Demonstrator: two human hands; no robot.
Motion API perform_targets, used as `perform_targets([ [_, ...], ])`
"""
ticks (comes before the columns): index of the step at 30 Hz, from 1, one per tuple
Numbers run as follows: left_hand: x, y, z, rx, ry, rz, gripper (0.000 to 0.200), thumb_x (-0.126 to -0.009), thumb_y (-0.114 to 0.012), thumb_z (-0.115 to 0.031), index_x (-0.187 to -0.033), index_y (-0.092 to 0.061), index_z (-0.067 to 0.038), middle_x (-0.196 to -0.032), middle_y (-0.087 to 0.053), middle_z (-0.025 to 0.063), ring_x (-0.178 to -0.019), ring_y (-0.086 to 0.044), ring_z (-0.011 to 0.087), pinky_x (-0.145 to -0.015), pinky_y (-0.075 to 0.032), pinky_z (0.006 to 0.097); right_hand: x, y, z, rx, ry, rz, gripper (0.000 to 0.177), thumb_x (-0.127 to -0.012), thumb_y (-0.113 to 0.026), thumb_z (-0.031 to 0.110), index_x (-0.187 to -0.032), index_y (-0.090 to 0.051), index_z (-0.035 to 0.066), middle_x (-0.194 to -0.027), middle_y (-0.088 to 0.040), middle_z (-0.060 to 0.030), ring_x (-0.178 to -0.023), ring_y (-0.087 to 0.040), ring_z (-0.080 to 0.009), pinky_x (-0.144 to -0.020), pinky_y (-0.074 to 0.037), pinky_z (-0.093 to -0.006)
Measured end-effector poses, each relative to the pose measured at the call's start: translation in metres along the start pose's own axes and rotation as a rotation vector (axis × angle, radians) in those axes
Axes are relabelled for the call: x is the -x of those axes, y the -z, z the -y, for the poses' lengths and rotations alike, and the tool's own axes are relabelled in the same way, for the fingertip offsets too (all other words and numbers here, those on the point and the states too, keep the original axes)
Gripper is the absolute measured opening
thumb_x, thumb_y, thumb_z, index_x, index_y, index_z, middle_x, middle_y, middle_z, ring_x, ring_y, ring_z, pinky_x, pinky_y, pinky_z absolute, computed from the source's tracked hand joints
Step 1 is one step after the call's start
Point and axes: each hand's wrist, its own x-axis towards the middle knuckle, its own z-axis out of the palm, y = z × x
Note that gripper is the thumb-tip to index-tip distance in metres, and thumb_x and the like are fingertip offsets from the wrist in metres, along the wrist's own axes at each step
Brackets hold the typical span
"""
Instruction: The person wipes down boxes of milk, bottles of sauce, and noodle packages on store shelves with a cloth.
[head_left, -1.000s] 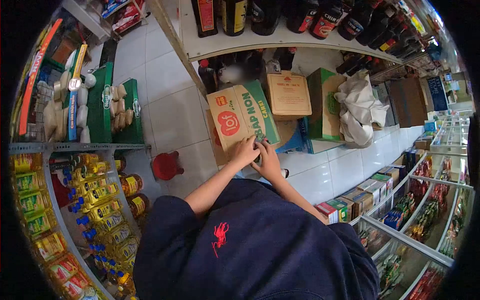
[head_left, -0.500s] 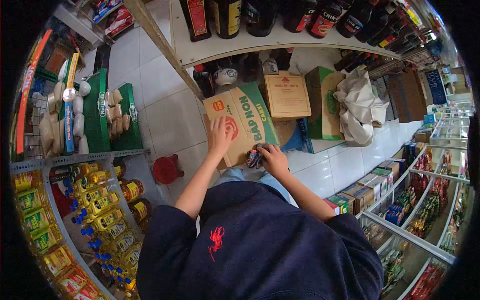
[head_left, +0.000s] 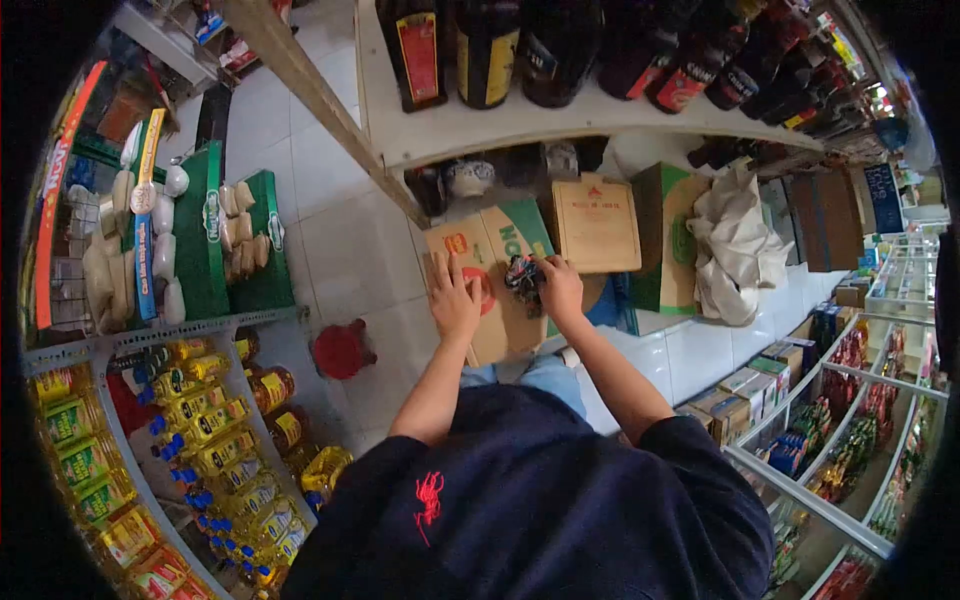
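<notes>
My left hand (head_left: 456, 300) lies flat with spread fingers on top of a cardboard box (head_left: 503, 343) with a green band. In my right hand (head_left: 560, 288), the fingers are closed on a small dark, multicoloured bundle (head_left: 523, 278), which is over the same box, to the right of my left hand. What the bundle consists of is too small to tell. Just behind the box, to the right, stands a plain brown carton (head_left: 597, 228) with red print.
Dark sauce bottles (head_left: 487, 55) line a white shelf (head_left: 500, 128) above the boxes. A green-and-brown carton (head_left: 662, 240) and a crumpled white sack (head_left: 738, 245) are at the right. A red stool (head_left: 343, 350) and oil bottles (head_left: 215, 415) stand to the left.
My right hand and the bundle have moved from the box's near edge farther onto its top. The view has shifted, and the shelf bottles look closer.
</notes>
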Motion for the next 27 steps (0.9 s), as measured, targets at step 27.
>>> perform_targets([
  [27,-0.001,-0.015,0.009,0.014,0.001,0.007,0.060,-0.082,-0.048,-0.038,-0.132,-0.030,-0.010,-0.139,-0.022,0.0122,-0.117,-0.036,0.0330,-0.089,-0.039,0.0389,0.064,-0.004,0.015,-0.295,0.073,0.101,0.039,-0.063,-0.059,0.006,-0.101,-0.059,0.010,-0.086,-0.057,-0.0157,-0.078,-0.054,-0.0370,-0.069,-0.045,-0.0411],
])
